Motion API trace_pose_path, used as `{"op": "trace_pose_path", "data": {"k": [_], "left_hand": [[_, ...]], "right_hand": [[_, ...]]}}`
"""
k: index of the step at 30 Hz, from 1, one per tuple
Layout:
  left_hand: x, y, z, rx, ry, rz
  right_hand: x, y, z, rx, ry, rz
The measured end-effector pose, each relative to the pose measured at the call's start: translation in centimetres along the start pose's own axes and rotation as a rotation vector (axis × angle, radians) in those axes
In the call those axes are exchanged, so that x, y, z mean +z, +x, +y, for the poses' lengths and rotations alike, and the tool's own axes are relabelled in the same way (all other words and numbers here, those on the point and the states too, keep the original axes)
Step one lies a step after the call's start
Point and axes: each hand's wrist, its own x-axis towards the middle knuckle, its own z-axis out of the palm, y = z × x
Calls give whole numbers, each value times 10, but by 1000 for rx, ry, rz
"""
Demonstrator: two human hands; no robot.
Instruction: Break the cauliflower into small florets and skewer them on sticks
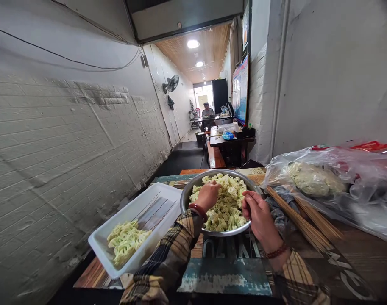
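A round metal bowl (184, 202) full of cauliflower florets (225, 212) stands on the table. Over its left side, my left hand (208, 195) has its fingers curled in among the florets, closed on one that they largely hide. My right hand (256, 212) is at the bowl's right rim, thumb and fingers pinched together on a thin skewer (250, 243) that points down past the rim. Left of the bowl, a white plastic tray (99, 239) holds skewered cauliflower (126, 241) at its near end and several bare skewers (158, 212) farther back.
A bundle of bamboo skewers (301, 220) lies on the table right of the bowl, by a grey cloth (279, 216). Behind it is a clear plastic bag (365, 190) with cauliflower inside. A brick wall (69, 148) runs along the left. A person (207, 111) sits far back.
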Motion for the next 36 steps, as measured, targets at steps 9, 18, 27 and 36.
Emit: {"op": "trace_pose_path", "data": {"k": [9, 18, 27, 36], "left_hand": [[6, 11, -3, -12, -131, 76], [-5, -34, -7, -274, -670, 256], [2, -71, 17, -562, -1671, 284], [1, -75, 15, -471, -1941, 272]], "right_hand": [[0, 5, 6, -7, -52, -2], [-8, 6, 10, -27, -178, -123], [-6, -11, 12, -47, -399, -242], [17, -21, 17, -344, -698, -408]]}}
